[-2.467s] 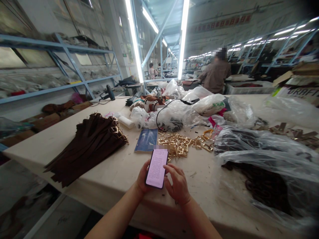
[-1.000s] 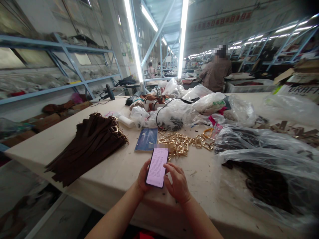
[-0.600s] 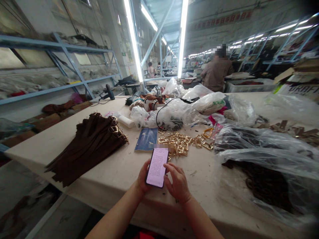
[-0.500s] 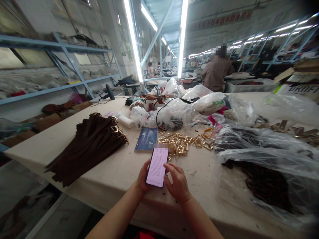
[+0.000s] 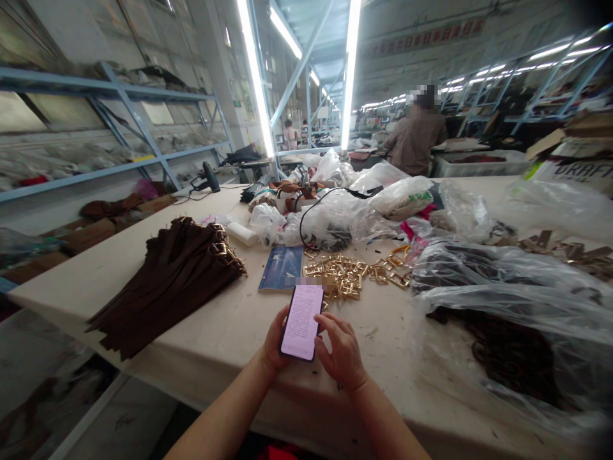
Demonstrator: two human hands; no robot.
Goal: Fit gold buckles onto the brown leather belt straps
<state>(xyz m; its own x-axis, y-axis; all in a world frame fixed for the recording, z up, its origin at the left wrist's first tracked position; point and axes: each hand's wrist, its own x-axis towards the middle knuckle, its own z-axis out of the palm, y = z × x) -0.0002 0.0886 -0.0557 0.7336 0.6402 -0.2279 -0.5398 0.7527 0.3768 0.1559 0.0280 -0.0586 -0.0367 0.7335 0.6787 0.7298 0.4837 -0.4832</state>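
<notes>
A smartphone (image 5: 302, 322) with a lit screen full of text is tilted up toward me above the table's near edge. My left hand (image 5: 275, 345) is closed around its left side. At the phone's right edge is my right hand (image 5: 342, 351), thumb and index finger apart, holding nothing. The index fingertip is at the screen's right edge; whether it presses cannot be seen. Just behind the phone lie a pile of gold-coloured metal buckles (image 5: 340, 275) and a blue booklet (image 5: 281, 268). To the left rests a bundle of dark brown straps (image 5: 172, 287) with buckles on their ends.
Clear plastic bags (image 5: 502, 319) with dark contents cover the right of the cream-covered table (image 5: 383, 364). More plastic bags (image 5: 354, 214) are heaped at the back. Blue shelving (image 5: 138, 128) lines the left. A person (image 5: 416, 137) stands beyond the table.
</notes>
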